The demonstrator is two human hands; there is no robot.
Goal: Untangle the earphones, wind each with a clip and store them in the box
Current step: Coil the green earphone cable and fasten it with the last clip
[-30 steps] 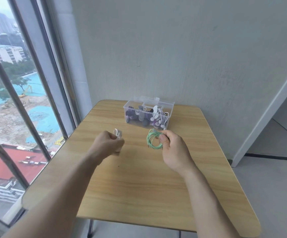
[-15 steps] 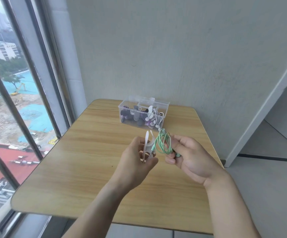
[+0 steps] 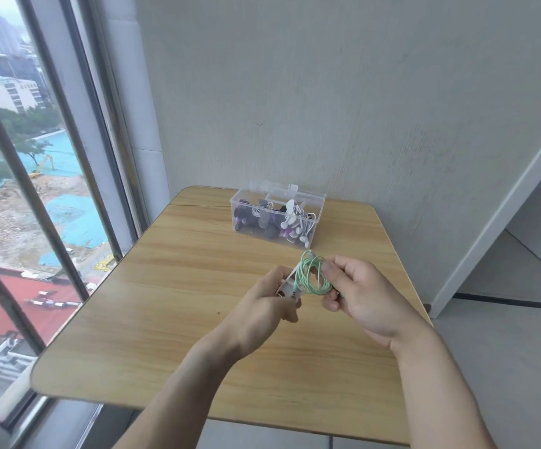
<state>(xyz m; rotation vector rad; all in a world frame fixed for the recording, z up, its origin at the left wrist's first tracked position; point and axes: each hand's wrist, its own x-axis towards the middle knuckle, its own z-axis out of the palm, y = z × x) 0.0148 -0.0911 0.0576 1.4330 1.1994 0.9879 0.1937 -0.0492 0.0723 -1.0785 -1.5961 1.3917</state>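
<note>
A coil of green earphones (image 3: 312,275) hangs above the wooden table (image 3: 178,286), pinched between thumb and fingers of my right hand (image 3: 359,294). My left hand (image 3: 264,311) grips a white clip (image 3: 290,286) and holds it against the left side of the coil. Part of the clip is hidden by my fingers. A clear plastic box (image 3: 317,205) stands at the table's far edge, holding several wound earphones in white, purple and dark colours, some with clips.
The table stands against a grey wall, with a large window and its metal bars to the left. To the right the floor drops away toward a doorway. The table's near edge lies just below my forearms.
Both hands have lifted off the table and come together. The clip in my left hand now meets the green coil, which has turned more upright.
</note>
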